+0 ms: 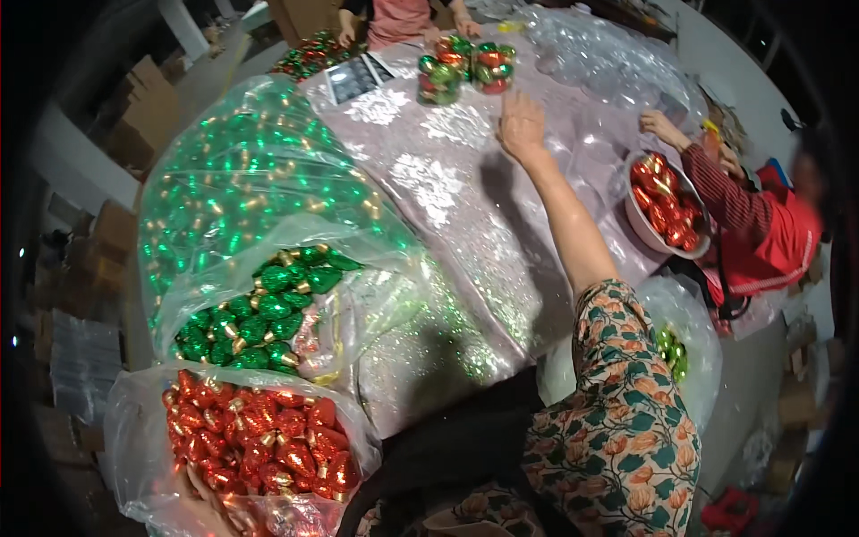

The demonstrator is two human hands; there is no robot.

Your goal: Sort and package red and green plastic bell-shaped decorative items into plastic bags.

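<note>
My right hand (522,125) reaches over the table with its fingers stretched out and nothing visible in them. Just beyond its fingertips stand clear containers (494,68) packed with red and green glitter ornaments. At the lower left, my left hand (213,503) dips into a clear plastic bag of red glittery bulb-shaped ornaments (259,430) with gold caps. Its fingers look apart among them, partly hidden by the ornaments and plastic. Behind that bag, a large clear bag (259,170) holds green ornaments (246,327) of the same shape, some showing at its mouth.
A sparkly cloth (474,188) with white patterns covers the table. On the right, a person in red (761,215) works beside a white basin (640,224) of red ornaments. Another person (398,22) stands at the far side. Clear plastic packaging (608,63) lies at the back right.
</note>
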